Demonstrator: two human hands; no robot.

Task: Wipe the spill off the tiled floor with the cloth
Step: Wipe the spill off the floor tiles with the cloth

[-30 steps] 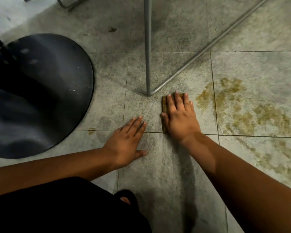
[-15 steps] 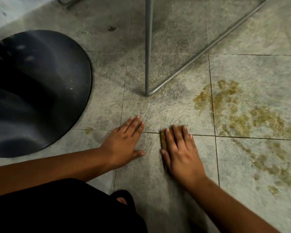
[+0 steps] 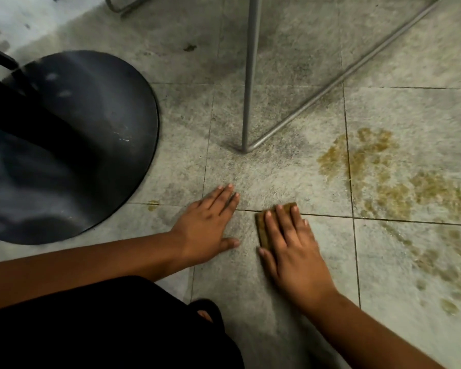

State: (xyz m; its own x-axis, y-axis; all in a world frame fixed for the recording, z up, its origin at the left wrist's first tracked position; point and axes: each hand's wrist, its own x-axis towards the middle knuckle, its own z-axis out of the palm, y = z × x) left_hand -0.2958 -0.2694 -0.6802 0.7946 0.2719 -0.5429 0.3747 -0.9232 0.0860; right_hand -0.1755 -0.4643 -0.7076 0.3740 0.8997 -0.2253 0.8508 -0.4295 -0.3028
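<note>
Tiled floor [image 3: 264, 302]: grey, speckled, crossed by dark grout lines. Spill [image 3: 399, 187]: yellow-brown, spread over the tiles at right, trailing toward the near right; it is seen unchanged against the earlier frames. Cloth [image 3: 262, 227]: brown, folded flat, laid across a grout line near the centre, well apart from the spill's main patch; only its left and far edges are shown. It is found slightly farther than half a second ago, and nearer than a second ago, when it was by the metal leg. Right hand [image 3: 290, 251]: laid flat on the cloth, fingers straight and slightly spread, pressing it down. Left hand [image 3: 208, 227]: fingers extended, palm planted on the floor just left of the cloth, position kept. Round black base [image 3: 91, 145]: far left. Metal chair frame [image 3: 250, 75]: far centre.
</note>
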